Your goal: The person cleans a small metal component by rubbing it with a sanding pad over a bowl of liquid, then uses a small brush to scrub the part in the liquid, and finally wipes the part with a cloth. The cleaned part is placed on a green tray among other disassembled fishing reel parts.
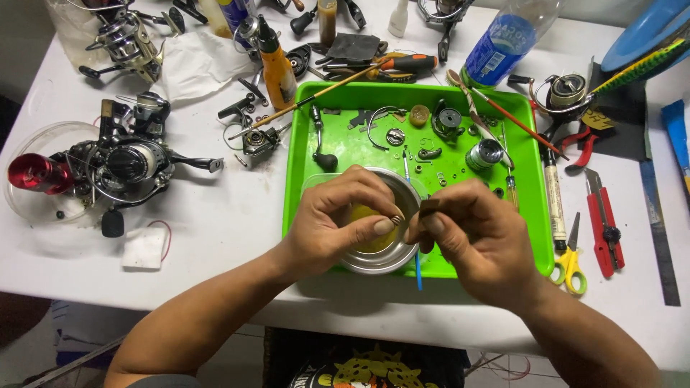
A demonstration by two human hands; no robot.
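Fingertip work over the round metal bowl (381, 259) at the near edge of the green tray (302, 179). Best done low over the bowl, grip light, so nothing dropped rolls away. Left hand (338, 223) curled almost shut, thumb and forefinger pinching a small ribbed metal part (396, 218). Right hand (474, 241) likewise nearly closed, nipping a dark, flat piece (429, 206) just beside it. Disassembled spinning-reel parts (445, 122) scattered farther back on the tray.

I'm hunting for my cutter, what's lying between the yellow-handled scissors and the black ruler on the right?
In the head view, the red utility knife lies between the yellow-handled scissors and the black ruler.
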